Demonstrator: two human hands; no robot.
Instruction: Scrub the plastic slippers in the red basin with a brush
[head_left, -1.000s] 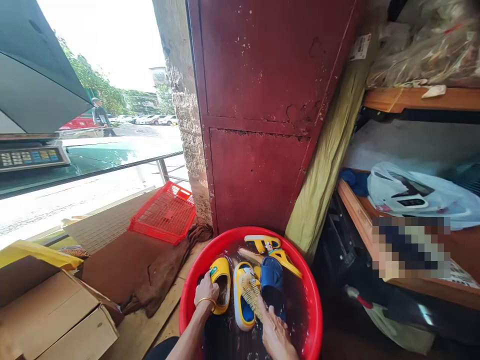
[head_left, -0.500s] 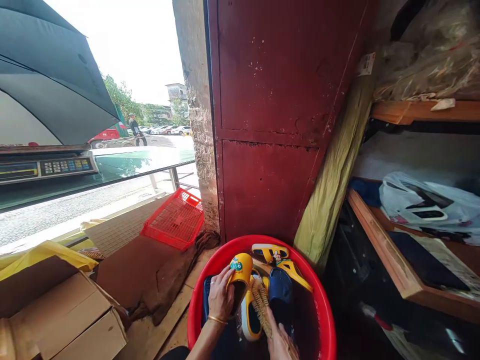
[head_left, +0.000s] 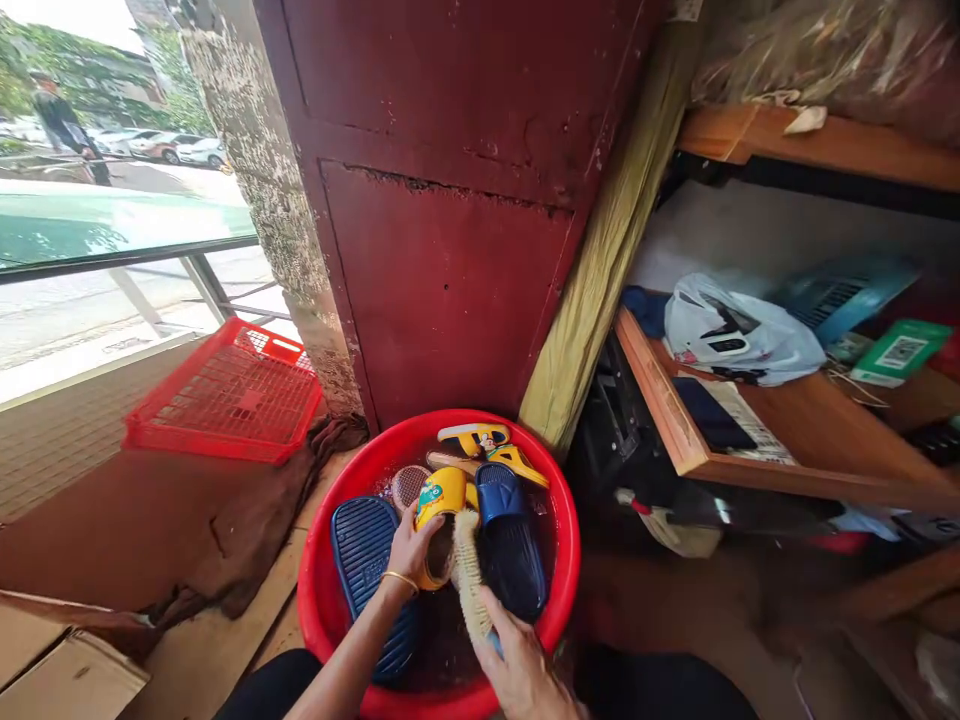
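A yellow slipper (head_left: 448, 488) with a green cartoon figure on its strap is gripped at its left side by my left hand (head_left: 412, 555). My right hand (head_left: 521, 665) is wrapped round a scrub brush (head_left: 469, 580) with pale bristles. The brush head lies against the slipper's right side, by its opening. Both hands are over a red basin (head_left: 315, 590) of dark water. Beside the brush lies a navy slipper (head_left: 517, 560), strap up. Left of my left wrist, another navy slipper (head_left: 364, 545) shows its ridged sole. Yellow sandals (head_left: 525, 465) rest at the basin's back.
A red plastic crate (head_left: 225, 395) lies on brown cloth and cardboard at left. Behind the basin stands a dark red metal door (head_left: 450, 300), with a rolled yellowish sheet (head_left: 592, 300) leaning beside it. Wooden shelving (head_left: 750, 480) at right holds a white plastic bag (head_left: 742, 330).
My view has swung right and downward. The brush is now against the held slipper instead of over the yellow footwear beside it. Both hands keep their hold.
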